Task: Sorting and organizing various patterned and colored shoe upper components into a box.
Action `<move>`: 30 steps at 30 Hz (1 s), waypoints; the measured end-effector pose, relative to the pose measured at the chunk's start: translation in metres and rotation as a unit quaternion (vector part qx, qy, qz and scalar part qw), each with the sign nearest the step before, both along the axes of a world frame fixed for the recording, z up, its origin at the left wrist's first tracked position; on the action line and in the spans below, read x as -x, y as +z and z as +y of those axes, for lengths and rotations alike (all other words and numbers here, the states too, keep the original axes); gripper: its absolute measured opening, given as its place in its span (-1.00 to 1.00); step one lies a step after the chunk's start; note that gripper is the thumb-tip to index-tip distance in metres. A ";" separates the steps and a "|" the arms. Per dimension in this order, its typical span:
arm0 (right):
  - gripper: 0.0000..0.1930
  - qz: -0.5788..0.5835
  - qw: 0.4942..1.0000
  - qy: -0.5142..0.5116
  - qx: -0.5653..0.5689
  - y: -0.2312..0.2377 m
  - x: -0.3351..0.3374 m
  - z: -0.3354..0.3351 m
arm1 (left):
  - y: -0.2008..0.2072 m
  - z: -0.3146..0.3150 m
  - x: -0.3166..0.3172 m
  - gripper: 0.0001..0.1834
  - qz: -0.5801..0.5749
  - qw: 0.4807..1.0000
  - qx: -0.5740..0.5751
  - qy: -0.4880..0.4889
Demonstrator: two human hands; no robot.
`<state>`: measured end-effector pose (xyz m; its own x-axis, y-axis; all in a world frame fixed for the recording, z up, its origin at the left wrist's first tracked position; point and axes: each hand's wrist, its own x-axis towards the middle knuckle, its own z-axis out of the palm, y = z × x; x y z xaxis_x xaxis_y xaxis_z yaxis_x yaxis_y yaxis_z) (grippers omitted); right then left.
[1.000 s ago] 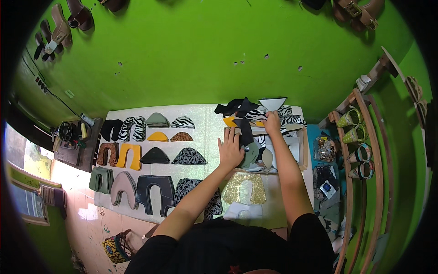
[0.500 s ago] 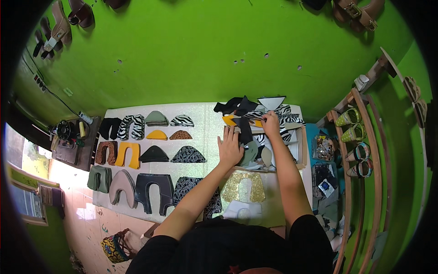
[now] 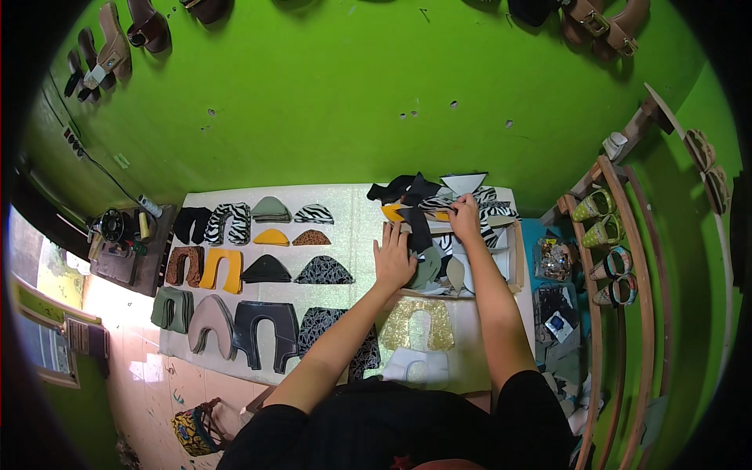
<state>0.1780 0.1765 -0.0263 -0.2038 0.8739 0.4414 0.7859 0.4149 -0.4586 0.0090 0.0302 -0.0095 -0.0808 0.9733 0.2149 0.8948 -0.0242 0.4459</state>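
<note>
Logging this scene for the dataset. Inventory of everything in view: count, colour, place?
Scrap pile: one, mixed colours, in and around box
Box: one, brown, table's right side
U-shaped pieces: about ten groups, varied colours, on table
Half-round pieces: six groups, varied colours, table's left half
Table: one, whitish cover, centre
Small table: one, dark, left
Rack: one, brown wood, right
Sandals: four, two green, two multicoloured, on rack
Wall shoes: several, mostly brown, top of view
Bag: one, yellow-patterned, floor, lower left
Wall: green, behind table
Left hand: one, bare, box's left side
Right hand: one, bare, at scrap pile
Sleeves: two, black, lower edge
Smaller clutter omitted.
</note>
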 end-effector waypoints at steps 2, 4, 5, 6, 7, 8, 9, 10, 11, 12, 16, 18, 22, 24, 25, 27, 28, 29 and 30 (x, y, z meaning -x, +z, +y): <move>-0.87 -0.045 0.999 -0.005 0.025 0.001 0.002 0.002 | -0.001 0.000 0.001 -0.40 0.000 1.000 -0.004 0.002; -0.86 -0.041 0.998 -0.010 0.052 -0.004 -0.001 0.009 | -0.001 0.000 -0.002 -0.40 -0.006 1.000 0.000 -0.004; -0.85 -0.038 0.996 -0.014 0.082 -0.006 -0.002 0.012 | -0.001 0.001 -0.003 -0.40 -0.005 1.000 -0.002 -0.005; -0.79 -0.052 0.995 -0.016 0.083 -0.007 -0.001 0.015 | -0.002 0.000 -0.003 -0.40 -0.006 1.000 -0.004 -0.005; -0.79 -0.051 0.995 -0.014 0.083 -0.008 0.000 0.018 | -0.002 0.000 -0.003 -0.40 -0.007 1.000 -0.005 -0.005; -0.77 -0.041 0.994 -0.018 0.099 -0.009 0.000 0.021 | -0.003 0.001 -0.002 -0.40 -0.006 1.000 -0.005 -0.004; -0.74 -0.031 0.993 -0.021 0.115 -0.008 0.001 0.024 | -0.003 0.001 -0.002 -0.40 -0.008 1.000 -0.006 -0.005; -0.69 -0.035 0.989 -0.018 0.143 -0.007 0.000 0.028 | -0.002 0.001 -0.002 -0.40 -0.010 1.000 -0.006 -0.006; -0.69 -0.035 0.989 -0.017 0.144 -0.007 -0.001 0.031 | -0.002 0.002 -0.003 -0.40 -0.010 1.000 -0.005 -0.005; -0.68 -0.032 0.988 -0.009 0.148 -0.005 0.000 0.033 | -0.002 0.002 -0.002 -0.40 -0.011 1.000 -0.002 -0.005; -0.62 -0.044 0.985 0.003 0.170 -0.004 0.005 0.042 | 0.000 0.002 0.000 -0.41 -0.017 1.000 -0.002 -0.005; -0.61 -0.076 0.982 0.013 0.172 -0.006 0.005 0.047 | 0.000 0.002 0.000 -0.41 -0.019 1.000 -0.004 -0.005; -0.51 -0.064 0.977 -0.012 0.203 -0.015 0.005 0.053 | 0.001 0.003 -0.001 -0.42 -0.020 1.000 -0.003 -0.007; -0.48 -0.084 0.975 -0.021 0.203 -0.017 0.007 0.055 | 0.001 0.003 0.000 -0.42 -0.021 1.000 -0.004 -0.006; -0.47 -0.098 0.975 -0.008 0.197 -0.018 0.008 0.057 | 0.001 0.002 0.000 -0.42 -0.022 1.000 -0.005 -0.006; -0.45 -0.111 0.975 0.006 0.193 -0.019 0.009 0.059 | 0.001 0.001 0.000 -0.42 -0.026 1.000 -0.007 -0.006; -0.45 -0.127 0.970 0.002 0.207 -0.020 0.010 0.061 | 0.001 0.001 0.000 -0.42 -0.031 0.999 -0.010 -0.008; -0.45 -0.143 0.965 -0.002 0.221 -0.021 0.010 0.063 | 0.001 0.002 0.000 -0.42 -0.032 0.999 -0.009 -0.009; -0.45 -0.144 0.964 -0.004 0.222 -0.022 0.009 0.065 | 0.003 0.002 -0.001 -0.42 -0.035 0.999 -0.008 -0.010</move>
